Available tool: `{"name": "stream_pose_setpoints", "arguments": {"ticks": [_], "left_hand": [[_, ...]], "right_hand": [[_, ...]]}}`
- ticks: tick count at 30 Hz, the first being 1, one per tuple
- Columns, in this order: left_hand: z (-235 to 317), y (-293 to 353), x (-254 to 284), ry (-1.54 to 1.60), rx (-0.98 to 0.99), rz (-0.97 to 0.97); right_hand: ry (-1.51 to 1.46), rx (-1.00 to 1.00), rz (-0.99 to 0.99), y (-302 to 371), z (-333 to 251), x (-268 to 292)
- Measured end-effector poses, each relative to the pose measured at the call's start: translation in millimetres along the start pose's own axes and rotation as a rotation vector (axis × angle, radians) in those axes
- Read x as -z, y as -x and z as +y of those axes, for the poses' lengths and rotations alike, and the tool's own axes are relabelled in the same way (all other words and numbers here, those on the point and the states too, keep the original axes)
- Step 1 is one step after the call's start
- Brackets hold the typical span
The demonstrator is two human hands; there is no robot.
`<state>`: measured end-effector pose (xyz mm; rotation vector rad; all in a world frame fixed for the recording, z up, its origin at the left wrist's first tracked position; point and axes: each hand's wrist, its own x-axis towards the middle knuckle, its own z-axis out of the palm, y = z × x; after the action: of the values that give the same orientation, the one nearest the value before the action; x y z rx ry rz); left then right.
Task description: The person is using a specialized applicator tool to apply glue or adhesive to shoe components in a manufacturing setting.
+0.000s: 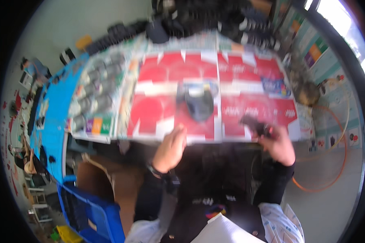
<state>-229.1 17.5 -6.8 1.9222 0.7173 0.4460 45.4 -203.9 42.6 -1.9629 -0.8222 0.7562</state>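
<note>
My left hand [170, 150] is at the table's front edge, its blurred fingers reaching forward and loosely extended, with nothing visible in them. In my right hand [278, 145] is a dark hand tool [253, 122] with a red part by the fingers; motion blur hides its exact kind. A dark grey, rounded piece [200, 105] lies in the middle of the table, ahead of my left hand and apart from both hands. Beneath it are red and white printed sheets [152, 109] covering the tabletop.
Several grey rounded pieces [103, 103] sit in rows on newspaper at the left. Dark items [190, 18] pile up along the back. An orange hose [344, 162] loops at the right. A blue table [56, 109] and a blue crate [97, 210] stand left; people are beyond.
</note>
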Motion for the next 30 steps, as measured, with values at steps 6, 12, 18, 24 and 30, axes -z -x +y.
{"name": "stream_pose_setpoints", "arguments": {"ticks": [6,12,18,24,30], "left_hand": [[-18.6,-24.4,-26.3,-0.139,-0.265,0.729],[-61.8,-31.7,-50.8,-0.375,-0.461,0.86],[-64.2,-35.2,-54.2,-0.428,-0.493,0.922],[-71.0,-39.0,-57.0,-0.451,-0.497,0.942],[-72.9,-41.3,-57.3,-0.44,-0.48,0.952]], "right_hand": [[0.033,0.194,0.054,2.0,-17.6,13.2],[0.087,0.131,-0.028,5.0,-8.8,15.0],[0.055,0.187,0.061,4.8,-8.2,10.7],[0.07,0.184,0.047,1.7,-4.8,11.8],[0.066,0.152,0.044,-1.4,-2.9,12.6]]}}
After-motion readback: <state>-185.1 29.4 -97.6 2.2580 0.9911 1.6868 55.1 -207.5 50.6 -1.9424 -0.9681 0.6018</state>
